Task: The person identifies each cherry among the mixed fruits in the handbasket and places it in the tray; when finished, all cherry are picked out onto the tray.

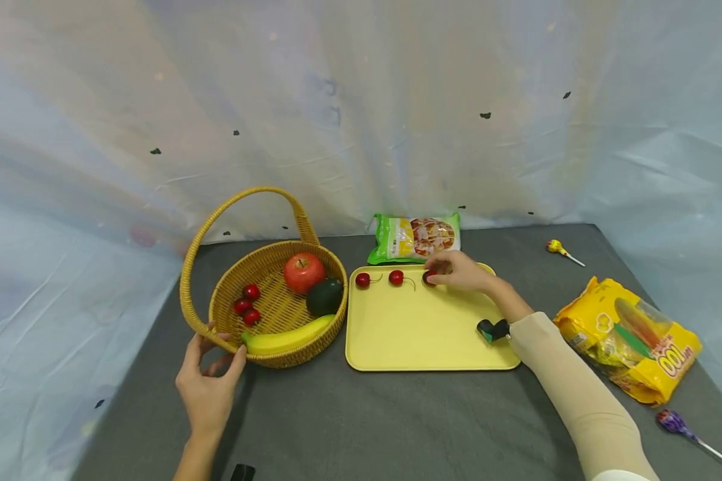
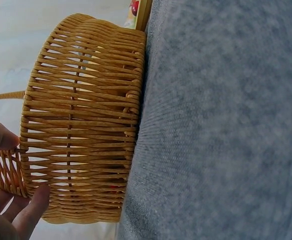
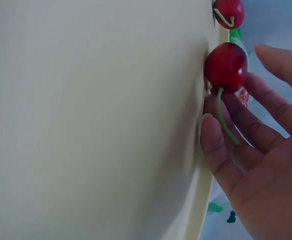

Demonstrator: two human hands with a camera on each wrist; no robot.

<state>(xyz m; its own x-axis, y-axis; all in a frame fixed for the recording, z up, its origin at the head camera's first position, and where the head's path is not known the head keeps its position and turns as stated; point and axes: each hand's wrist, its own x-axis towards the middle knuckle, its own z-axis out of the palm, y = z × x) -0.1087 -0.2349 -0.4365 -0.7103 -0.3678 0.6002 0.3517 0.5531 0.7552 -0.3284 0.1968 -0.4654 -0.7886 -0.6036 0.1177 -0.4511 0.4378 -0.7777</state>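
My left hand [image 1: 207, 394] holds the near-left rim of a wicker basket [image 1: 277, 361] by the foot of its handle, the fingers around the weave in the left wrist view. Inside lie a red apple-like fruit [image 1: 303, 272], a dark green avocado-like fruit [image 1: 325, 298], a banana [image 1: 289, 339] and three cherries [image 1: 251, 316]. At the far edge of the yellow tray [image 1: 421, 334], my right hand [image 1: 463, 272] has its loosely bent fingers around a cherry [image 3: 226, 67]; a small gap shows beside one fingertip. Two more stemmed cherries [image 1: 396, 277] lie left of it.
A green food packet [image 1: 412, 238] lies behind the tray. To the right are a yellow candy bag [image 1: 632, 341], a yellow lollipop [image 1: 556, 247] and a purple lollipop [image 1: 674, 422]. A dark object [image 1: 492, 330] is by the right forearm. Plastic sheeting rises behind the grey table [image 1: 361, 427].
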